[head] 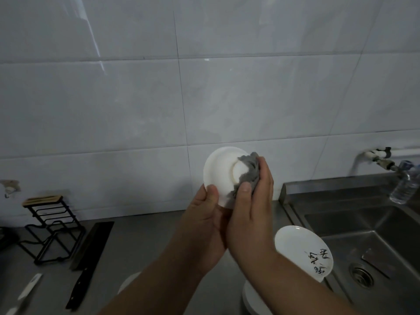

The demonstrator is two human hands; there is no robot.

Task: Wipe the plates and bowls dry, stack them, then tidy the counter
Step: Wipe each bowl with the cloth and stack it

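We dry a small white dish held up before the wall | left hand grips its rim | right hand clutches grey cloth against its underside | plate and others below await; stacking, tidying undone

Head-worn wide view, facing forward and down, close above counter

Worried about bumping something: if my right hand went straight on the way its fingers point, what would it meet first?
The right hand holds the grey cloth against the white dish, so those come first. Beyond them, probably only the tiled wall, though depth is unclear.
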